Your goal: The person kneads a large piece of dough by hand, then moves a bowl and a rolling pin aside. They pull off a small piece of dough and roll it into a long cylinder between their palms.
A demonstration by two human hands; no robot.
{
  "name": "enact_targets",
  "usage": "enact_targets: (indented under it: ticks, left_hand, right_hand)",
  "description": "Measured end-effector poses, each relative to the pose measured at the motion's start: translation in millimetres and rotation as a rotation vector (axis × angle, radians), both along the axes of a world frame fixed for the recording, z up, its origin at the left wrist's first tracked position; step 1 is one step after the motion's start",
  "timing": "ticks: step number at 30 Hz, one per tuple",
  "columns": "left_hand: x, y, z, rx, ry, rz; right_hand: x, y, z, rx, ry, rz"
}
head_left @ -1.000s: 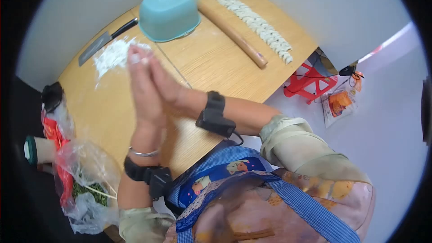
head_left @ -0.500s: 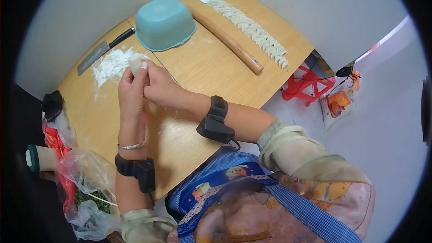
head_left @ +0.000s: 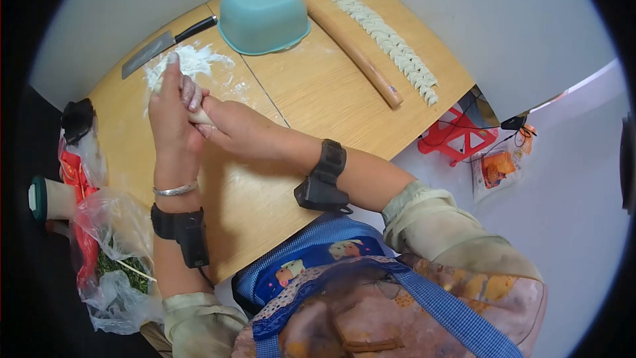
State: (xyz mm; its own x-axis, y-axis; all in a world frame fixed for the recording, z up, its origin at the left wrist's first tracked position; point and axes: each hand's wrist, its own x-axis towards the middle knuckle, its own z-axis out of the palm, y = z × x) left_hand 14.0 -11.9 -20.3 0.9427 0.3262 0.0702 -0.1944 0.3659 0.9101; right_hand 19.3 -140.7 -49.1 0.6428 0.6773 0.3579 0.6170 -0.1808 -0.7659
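A pale piece of dough (head_left: 201,117) lies between my two hands, with one end showing near my right thumb. My left hand (head_left: 173,109) is upright against it, thumb pointing up. My right hand (head_left: 215,116) wraps round the dough from the other side, its floury fingertips curled against my left palm. Both hands are above the near edge of a patch of white flour (head_left: 192,61) on the wooden table (head_left: 318,93). Behind the flour is a cleaver (head_left: 151,53) with a black handle.
An upturned teal basin (head_left: 262,16) stands at the back. Right of it lie a long rolling pin (head_left: 358,56) and overlapping rows of dumplings (head_left: 391,43). Plastic bags (head_left: 116,225) hang at the left edge. A red stool (head_left: 457,136) stands beyond the right edge.
My hands have moved apart slightly, left and down relative to the flour. The left hand has opened out, and the dough now shows between the palms. The view has shifted a little.
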Motion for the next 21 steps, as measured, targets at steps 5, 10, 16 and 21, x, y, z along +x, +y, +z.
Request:
enact_targets:
  ticks: [5,10,16,21]
  left_hand:
    - [4,2,19,-0.407,0.035,-0.074]
    - [3,24,19,-0.436,-0.076,-0.317]
    - [0,28,30,-0.48,-0.068,-0.264]
    - [-4,32,30,-0.38,-0.155,-0.472]
  right_hand:
    - [-8,-2,10,-0.034,0.062,-0.073]
    - [-6,3,2,-0.018,-0.086,-0.085]
    - [-10,4,9,-0.043,-0.064,-0.061]
    - [-8,1,7,-0.004,-0.106,-0.035]
